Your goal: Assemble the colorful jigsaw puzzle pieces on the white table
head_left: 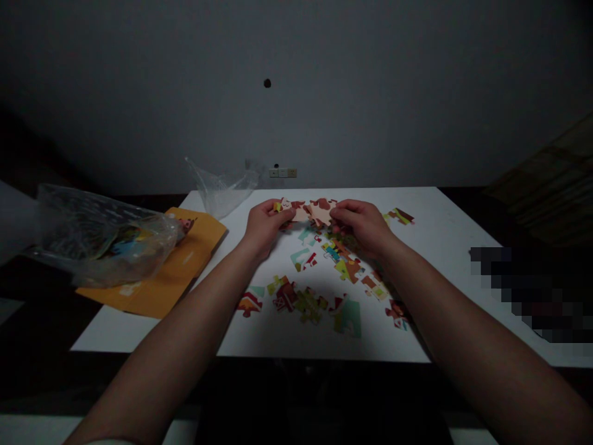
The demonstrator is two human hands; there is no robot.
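Observation:
My left hand (267,224) pinches a jigsaw piece (299,211) printed with a pale animal face and brown patches. In my right hand (362,224) is another jigsaw piece (321,211), cream with brown spots. The two pieces are held above the table with their edges side by side; whether they interlock I cannot tell. Below my hands lie several loose jigsaw pieces (309,305) in green, red and brown, scattered over the white table (259,337). One piece (348,316) with a pale green area lies nearest the front edge.
On the left, a clear plastic bag (106,247) with colourful pieces inside rests on an orange-yellow envelope (197,259). Another clear bag (225,188) stands at the back left edge. A jigsaw piece (402,216) lies right of my right hand. Behind is a wall with sockets (283,173).

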